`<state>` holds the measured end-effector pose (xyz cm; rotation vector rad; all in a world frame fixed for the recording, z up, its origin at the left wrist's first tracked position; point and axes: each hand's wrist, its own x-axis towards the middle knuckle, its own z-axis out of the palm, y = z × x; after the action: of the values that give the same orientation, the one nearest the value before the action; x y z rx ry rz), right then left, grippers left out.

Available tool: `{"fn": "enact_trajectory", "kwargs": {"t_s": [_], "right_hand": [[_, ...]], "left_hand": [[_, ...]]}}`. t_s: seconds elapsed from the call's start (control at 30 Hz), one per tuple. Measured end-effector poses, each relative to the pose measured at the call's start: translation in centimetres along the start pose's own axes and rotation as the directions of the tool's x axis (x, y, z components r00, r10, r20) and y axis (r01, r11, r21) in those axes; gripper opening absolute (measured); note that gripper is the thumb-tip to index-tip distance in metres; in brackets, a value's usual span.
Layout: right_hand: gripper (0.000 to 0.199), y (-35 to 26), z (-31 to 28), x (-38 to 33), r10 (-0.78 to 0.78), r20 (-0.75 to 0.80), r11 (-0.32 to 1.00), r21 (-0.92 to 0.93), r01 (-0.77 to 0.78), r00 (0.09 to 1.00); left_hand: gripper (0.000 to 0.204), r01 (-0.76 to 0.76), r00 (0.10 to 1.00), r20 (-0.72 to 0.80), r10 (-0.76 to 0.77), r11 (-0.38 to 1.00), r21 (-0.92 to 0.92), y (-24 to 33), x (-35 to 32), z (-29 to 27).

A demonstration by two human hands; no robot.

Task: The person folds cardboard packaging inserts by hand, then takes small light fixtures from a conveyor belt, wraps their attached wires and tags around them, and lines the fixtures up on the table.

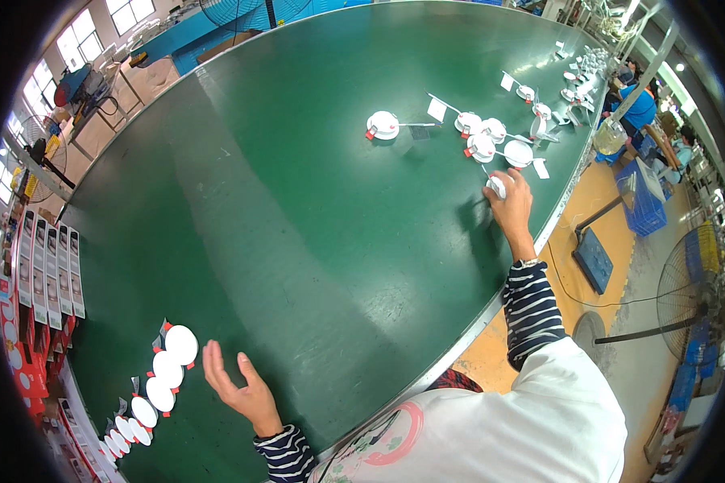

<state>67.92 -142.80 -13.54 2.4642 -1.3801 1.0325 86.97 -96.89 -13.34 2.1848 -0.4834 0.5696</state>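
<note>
My right hand (511, 205) reaches far across the green table (298, 201), its fingers closed around a white round downlight (496, 187) tipped on its side. Just beyond it lies a loose cluster of similar downlights (482, 146) with red tabs, thin leads and small white tags. One downlight (383, 125) sits apart to the left of that cluster, its lead stretched out to the right. Empty and with fingers spread, my left hand (246, 390) hovers near the table's front left. Beside it runs an overlapping row of white discs (167, 370) with red tabs and grey tags.
Stacked printed boxes (48, 270) in red and white stand along the left edge. More parts are heaped at the far right end (592, 64). A metal rim (479, 330) borders the table. Beyond it are a standing fan (685, 298), a blue crate (643, 197) and a seated person (638, 107).
</note>
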Motion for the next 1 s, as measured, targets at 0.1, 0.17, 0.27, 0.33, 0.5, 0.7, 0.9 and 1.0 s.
{"fn": "enact_trajectory", "kwargs": {"t_s": [0.1,0.17,0.27,0.33,0.5,0.7,0.9,1.0], "right_hand": [[0.026,-0.9,0.4,0.1,-0.129,0.089,0.961,0.259,0.102,0.988],[0.016,-3.7,-0.9,-0.9,-0.151,0.095,0.88,0.466,0.09,0.984],[0.022,-9.0,-3.3,-2.7,-0.168,0.496,0.521,0.778,-0.35,0.852],[0.025,-13.1,-5.5,-3.9,-0.352,0.643,0.322,0.766,-0.557,0.681],[0.018,-20.0,-7.0,-8.3,-0.69,0.607,0.171,0.666,-0.726,0.395],[0.03,-22.1,-7.1,-8.5,-0.751,0.434,0.166,0.854,-0.493,0.497],[0.031,-22.9,-8.5,-4.3,-0.74,0.031,0.129,0.987,0.096,0.672],[0.022,-22.5,-8.3,-3.5,-0.856,0.026,0.176,0.954,0.243,0.517]], "left_hand": [[0.035,0.02,0.996,0.083,-0.013,0.996,-0.089,0.4,-0.7,0.5],[0.033,-0.002,0.992,0.129,0.018,0.993,-0.121,1.1,-0.9,0.8],[0.034,-0.04,0.971,0.219,0.092,0.972,-0.233,2.6,-1.2,1.4],[0.039,-0.154,0.929,0.279,0.243,0.94,-0.305,3.5,-1.4,2.1],[0.054,-0.282,0.82,0.404,0.406,0.9,-0.333,6.1,-1.4,2.9],[0.039,-0.331,0.809,0.385,0.444,0.886,-0.325,5.1,-2.1,2.5],[0.037,-0.4,0.763,0.393,0.513,0.853,-0.336,6.4,-1.4,2.2],[0.036,-0.381,0.785,0.383,0.486,0.868,-0.32,6.3,-1.9,2.5]]}}
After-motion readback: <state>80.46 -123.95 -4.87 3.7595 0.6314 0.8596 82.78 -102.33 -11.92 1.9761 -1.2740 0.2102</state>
